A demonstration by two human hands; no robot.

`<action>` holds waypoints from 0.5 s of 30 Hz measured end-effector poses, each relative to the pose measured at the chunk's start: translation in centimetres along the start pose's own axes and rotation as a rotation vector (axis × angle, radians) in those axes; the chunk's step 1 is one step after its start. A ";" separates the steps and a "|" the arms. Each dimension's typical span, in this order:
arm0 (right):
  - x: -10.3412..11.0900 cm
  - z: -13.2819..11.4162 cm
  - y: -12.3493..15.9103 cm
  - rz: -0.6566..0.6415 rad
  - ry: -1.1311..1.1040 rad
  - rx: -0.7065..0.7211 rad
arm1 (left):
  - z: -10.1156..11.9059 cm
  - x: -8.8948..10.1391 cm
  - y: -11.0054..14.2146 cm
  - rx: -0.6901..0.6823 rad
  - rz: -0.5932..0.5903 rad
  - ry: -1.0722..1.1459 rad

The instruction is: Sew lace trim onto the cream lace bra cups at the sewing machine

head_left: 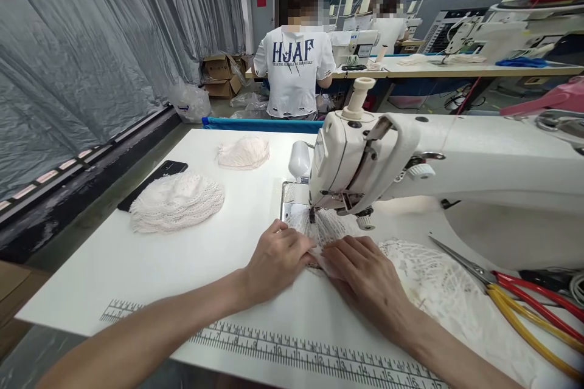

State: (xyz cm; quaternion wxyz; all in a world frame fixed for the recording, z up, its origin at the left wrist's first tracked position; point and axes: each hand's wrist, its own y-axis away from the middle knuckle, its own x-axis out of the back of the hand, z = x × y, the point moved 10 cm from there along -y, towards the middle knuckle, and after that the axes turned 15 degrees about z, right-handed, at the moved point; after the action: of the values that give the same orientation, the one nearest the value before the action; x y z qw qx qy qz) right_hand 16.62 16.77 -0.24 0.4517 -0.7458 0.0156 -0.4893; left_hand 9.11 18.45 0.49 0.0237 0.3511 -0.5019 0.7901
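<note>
Clearly, taking the presser foot (312,216) as centre, the lace stack (177,202) at nine o'clock overlaps a dark phone (170,169), so a nudge of the phone could topple it. Around half past seven, the left hand (274,258) has its fingers curled nearly closed on the lace piece (329,225); whether they pinch it is hidden. That piece lies under the foot, bunched, so folds might catch. Near five, the right hand (365,270) bends its fingers loosely over it, grip unclear; fingertips straying inward risk the needle. At four, a lace heap (438,292) could snag on the scissors (486,276).
</note>
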 end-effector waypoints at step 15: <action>0.3 -0.3 1.4 -0.063 -0.190 -0.053 | 1.4 -0.2 1.4 -0.111 -0.146 -0.032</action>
State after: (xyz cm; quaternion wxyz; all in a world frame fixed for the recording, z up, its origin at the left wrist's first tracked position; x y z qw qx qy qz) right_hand 17.16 15.53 -0.95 0.4158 -0.8006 -0.0376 -0.4298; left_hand 9.44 16.71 -0.33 0.0926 0.3972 -0.5183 0.7517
